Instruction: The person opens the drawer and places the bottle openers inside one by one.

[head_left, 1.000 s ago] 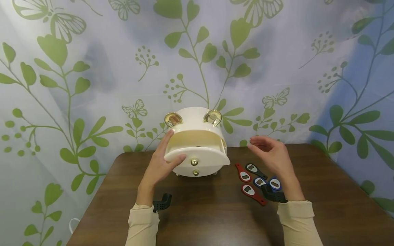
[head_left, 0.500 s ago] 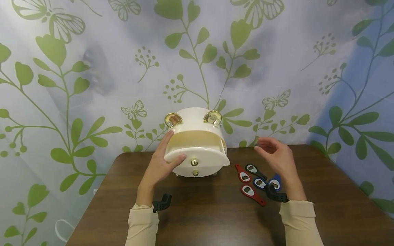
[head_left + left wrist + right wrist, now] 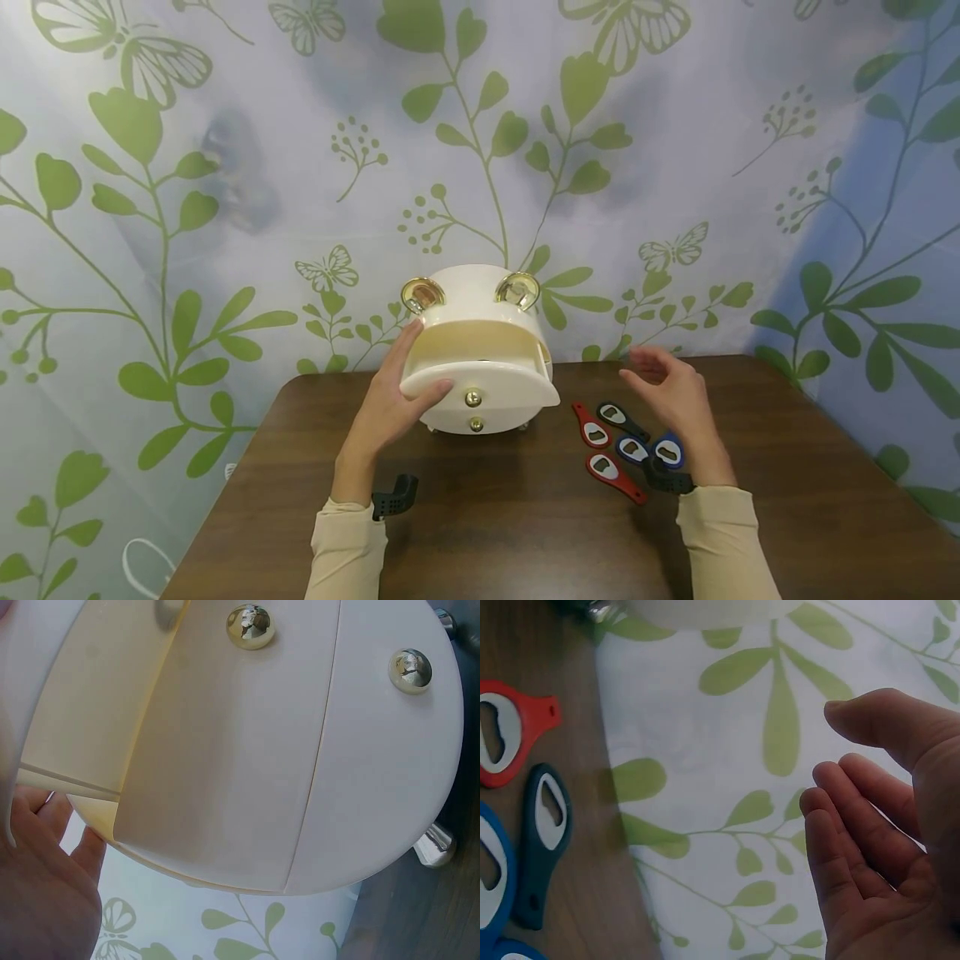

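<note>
A cream two-drawer cabinet [image 3: 471,292] with gold round ears stands on the table, its upper drawer [image 3: 517,385] pulled partly out. My left hand [image 3: 384,410] is at the cabinet's left side, fingers reaching along the side wall. In the head view its thumb overlaps the drawer front, while the left wrist view shows the fingertips partly hidden behind the side edge. Off to the right, my right hand [image 3: 675,398] hovers with loosely bent fingers and nothing between them. Several bottle openers lie below and left of it, including a red one [image 3: 615,477] and a dark green one [image 3: 544,859].
A brown wooden table [image 3: 495,533] carries everything. Patterned cloth [image 3: 285,167] with green leaves and butterflies hangs right behind it. A white cable loop [image 3: 138,554] shows past the table's left edge. Gold knobs [image 3: 251,627] stick out from the drawer fronts.
My right hand has shifted slightly right and a little lower. My left hand, the cabinet and the bottle openers have stayed in place.
</note>
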Demonstrator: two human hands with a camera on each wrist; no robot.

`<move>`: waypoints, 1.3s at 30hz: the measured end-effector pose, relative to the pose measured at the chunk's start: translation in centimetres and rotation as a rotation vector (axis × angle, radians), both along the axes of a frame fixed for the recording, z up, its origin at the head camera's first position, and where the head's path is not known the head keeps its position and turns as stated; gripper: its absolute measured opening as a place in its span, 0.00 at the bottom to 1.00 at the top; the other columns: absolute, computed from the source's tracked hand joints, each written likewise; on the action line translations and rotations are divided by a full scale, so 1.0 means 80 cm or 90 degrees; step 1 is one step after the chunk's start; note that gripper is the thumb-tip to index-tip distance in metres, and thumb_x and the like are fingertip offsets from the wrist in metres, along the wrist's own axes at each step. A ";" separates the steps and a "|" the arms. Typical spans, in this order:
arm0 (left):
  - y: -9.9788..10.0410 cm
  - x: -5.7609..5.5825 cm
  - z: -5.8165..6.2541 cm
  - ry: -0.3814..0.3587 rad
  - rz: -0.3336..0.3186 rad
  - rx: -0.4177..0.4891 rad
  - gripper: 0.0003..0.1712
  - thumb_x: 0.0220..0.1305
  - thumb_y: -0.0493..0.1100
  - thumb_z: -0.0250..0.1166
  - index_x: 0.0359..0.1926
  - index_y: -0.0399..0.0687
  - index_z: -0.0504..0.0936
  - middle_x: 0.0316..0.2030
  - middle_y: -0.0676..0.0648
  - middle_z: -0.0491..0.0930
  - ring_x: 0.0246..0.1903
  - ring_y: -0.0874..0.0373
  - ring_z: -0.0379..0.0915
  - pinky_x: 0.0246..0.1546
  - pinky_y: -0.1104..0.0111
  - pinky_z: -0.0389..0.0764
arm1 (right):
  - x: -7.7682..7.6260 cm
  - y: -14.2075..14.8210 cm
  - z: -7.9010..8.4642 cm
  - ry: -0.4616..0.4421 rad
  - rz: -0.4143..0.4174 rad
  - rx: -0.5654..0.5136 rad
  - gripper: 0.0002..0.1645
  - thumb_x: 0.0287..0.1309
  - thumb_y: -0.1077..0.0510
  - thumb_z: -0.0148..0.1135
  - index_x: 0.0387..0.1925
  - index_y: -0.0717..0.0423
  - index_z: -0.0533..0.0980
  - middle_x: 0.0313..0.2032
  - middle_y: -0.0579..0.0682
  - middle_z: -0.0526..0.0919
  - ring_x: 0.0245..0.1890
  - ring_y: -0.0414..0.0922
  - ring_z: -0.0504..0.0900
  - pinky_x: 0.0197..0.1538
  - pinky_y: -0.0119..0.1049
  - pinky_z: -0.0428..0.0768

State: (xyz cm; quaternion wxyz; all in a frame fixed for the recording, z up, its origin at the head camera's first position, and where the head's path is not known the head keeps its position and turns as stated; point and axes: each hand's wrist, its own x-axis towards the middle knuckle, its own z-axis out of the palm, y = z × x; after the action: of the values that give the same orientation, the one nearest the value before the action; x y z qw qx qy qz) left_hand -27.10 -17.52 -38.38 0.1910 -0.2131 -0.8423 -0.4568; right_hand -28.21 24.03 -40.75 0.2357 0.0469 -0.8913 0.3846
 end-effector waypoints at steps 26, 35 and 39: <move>0.003 0.008 0.001 -0.002 0.001 -0.002 0.53 0.62 0.59 0.73 0.82 0.67 0.54 0.81 0.58 0.50 0.80 0.54 0.46 0.76 0.43 0.55 | -0.019 0.011 -0.052 -0.133 0.024 0.049 0.32 0.66 0.52 0.69 0.63 0.68 0.74 0.59 0.68 0.81 0.58 0.66 0.80 0.60 0.61 0.77; 0.003 0.012 0.001 0.002 0.004 -0.001 0.53 0.63 0.58 0.73 0.82 0.66 0.54 0.81 0.59 0.51 0.80 0.53 0.47 0.76 0.43 0.56 | -0.024 0.012 -0.074 -0.173 0.033 0.081 0.32 0.65 0.53 0.69 0.62 0.70 0.74 0.59 0.69 0.80 0.58 0.67 0.79 0.60 0.61 0.77; 0.003 0.012 0.001 0.005 0.006 -0.003 0.53 0.62 0.58 0.73 0.82 0.66 0.54 0.81 0.59 0.51 0.80 0.53 0.47 0.76 0.44 0.55 | -0.025 0.013 -0.081 -0.181 0.034 0.090 0.32 0.64 0.53 0.69 0.61 0.70 0.75 0.58 0.70 0.81 0.57 0.67 0.79 0.59 0.61 0.77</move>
State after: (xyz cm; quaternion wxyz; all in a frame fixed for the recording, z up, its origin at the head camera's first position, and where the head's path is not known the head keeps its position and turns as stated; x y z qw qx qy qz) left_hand -26.11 -17.25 -38.32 0.1955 -0.2116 -0.8437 -0.4529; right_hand -30.20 25.05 -47.22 0.0928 0.0322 -0.9390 0.3295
